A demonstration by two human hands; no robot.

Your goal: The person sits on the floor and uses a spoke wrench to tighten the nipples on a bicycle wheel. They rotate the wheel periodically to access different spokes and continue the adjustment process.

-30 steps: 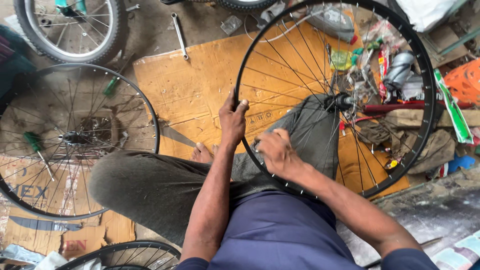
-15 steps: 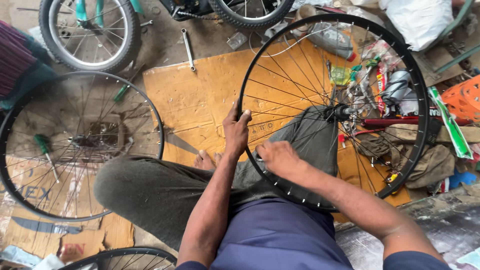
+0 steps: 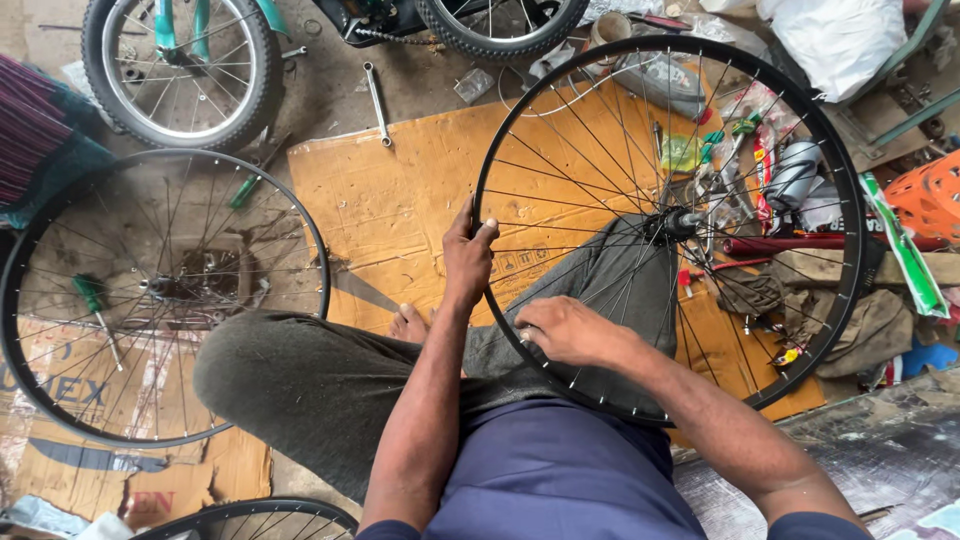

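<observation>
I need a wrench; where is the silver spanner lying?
In the head view, the silver spanner lies on the floor at top centre-left, by the cardboard sheet's upper edge, right of the tyred bicycle wheel.

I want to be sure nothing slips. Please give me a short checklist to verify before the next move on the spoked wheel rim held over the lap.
1. Left hand has a grip on the wheel rim: ok, fingers wrap its left edge.
2. Right hand on the rim: ok, it rests at the lower part among the spokes.
3. Rim supported: ok, it leans on the knee.
4. Hub visible: ok.
5. Tool in right hand: cannot tell.
6. Room around the rim: not ok, clutter of parts lies close behind it.
</observation>
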